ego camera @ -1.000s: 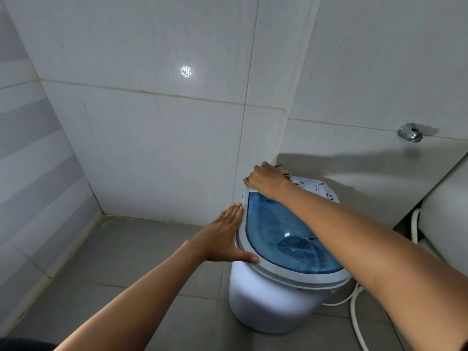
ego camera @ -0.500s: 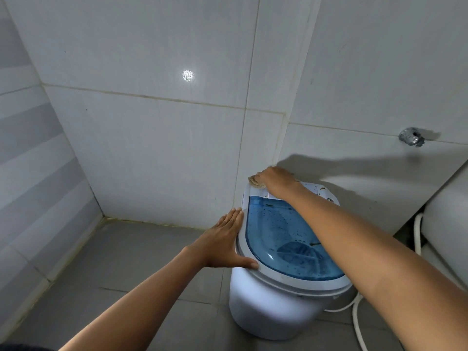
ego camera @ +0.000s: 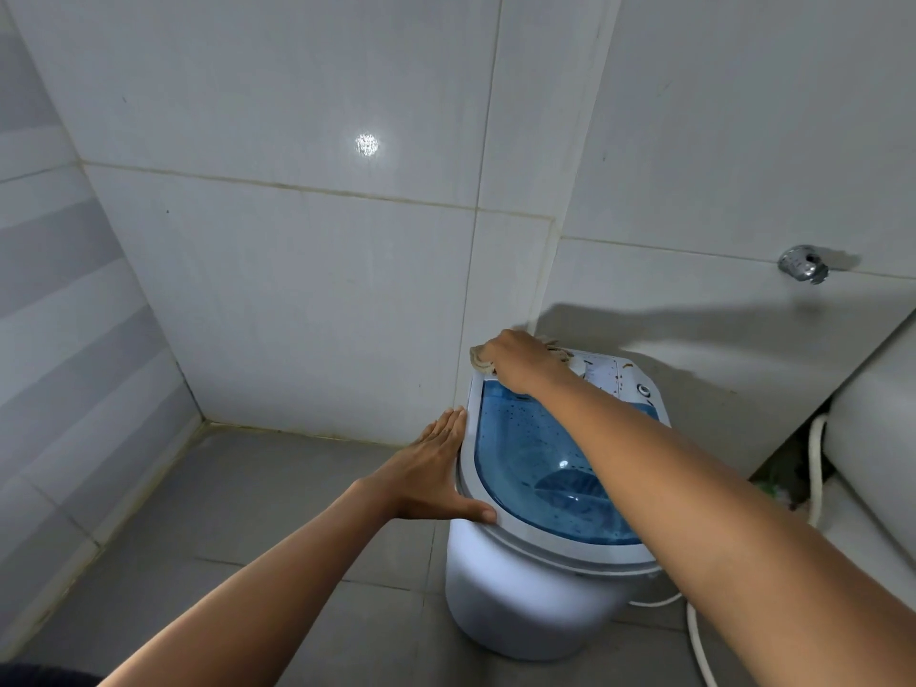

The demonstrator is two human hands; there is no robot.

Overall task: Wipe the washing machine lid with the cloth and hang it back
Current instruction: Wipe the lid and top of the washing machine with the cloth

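A small white washing machine [ego camera: 525, 602] stands on the floor in the wall corner. Its lid [ego camera: 525, 463] is translucent blue with a pale grey rim and dark specks on it. My right hand [ego camera: 520, 361] presses a beige cloth [ego camera: 480, 360] onto the lid's far left corner; most of the cloth is hidden under the hand, with a bit showing behind it. My left hand [ego camera: 431, 473] lies flat with fingers together against the lid's left rim, thumb resting on the front edge.
White tiled walls close in behind and to the left. A metal tap stub [ego camera: 803, 263] sticks out of the right wall. A white hose [ego camera: 815, 468] runs down beside a large white appliance [ego camera: 872, 438] at the right. The floor is grey tile [ego camera: 257, 513].
My right hand with the cloth has shifted slightly along the lid's far left corner. The left hand has stayed on the rim.
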